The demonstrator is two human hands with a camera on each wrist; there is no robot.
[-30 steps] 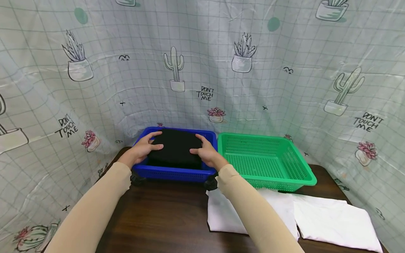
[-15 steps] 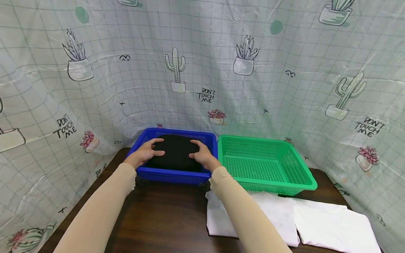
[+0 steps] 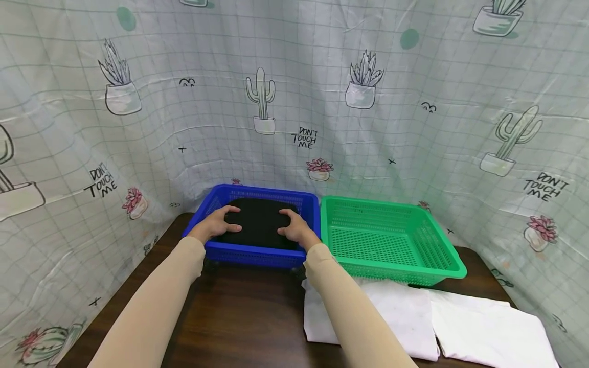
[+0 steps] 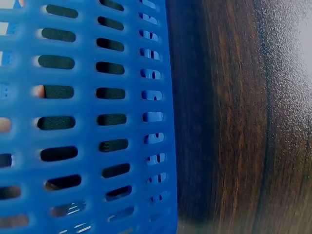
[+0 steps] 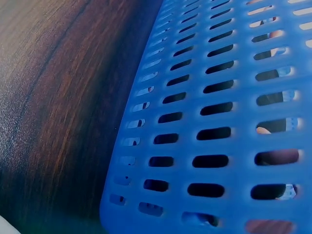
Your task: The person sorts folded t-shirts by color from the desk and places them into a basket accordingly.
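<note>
- As two long beige cloth sleeves (image 3: 156, 306) stretch forward from the near edge, they pass over a dark brown wood-grain table (image 3: 239, 317).
- Near the front on the right lie two folded white cloths, side by side and flat: one (image 3: 400, 317) partly covered by the right sleeve, the other (image 3: 497, 327) just beyond it to the right.
- Behind the bare wood sits a blue rectangular plastic basket (image 3: 253, 255) with slotted walls; both wrist views are largely filled by its near wall, dark material showing through many of the slots.
- Inside this basket is a black, round-cornered folded bundle (image 3: 257, 222), apparently fabric, taking up most of the space.
- The left hand (image 3: 218, 223) grips the bundle's left side, thumb and forefinger spread apart across its top, the remaining fingers hidden.
- The right hand (image 3: 295, 228) grips the right side in the same way, its lower fingers also out of sight.
- Just right of the blue basket stands a green rectangular plastic basket (image 3: 391, 268), its perforated floor and walls visible.
- Farthest back hangs a pale checked curtain (image 3: 294, 92) printed with potted cacti.
</note>
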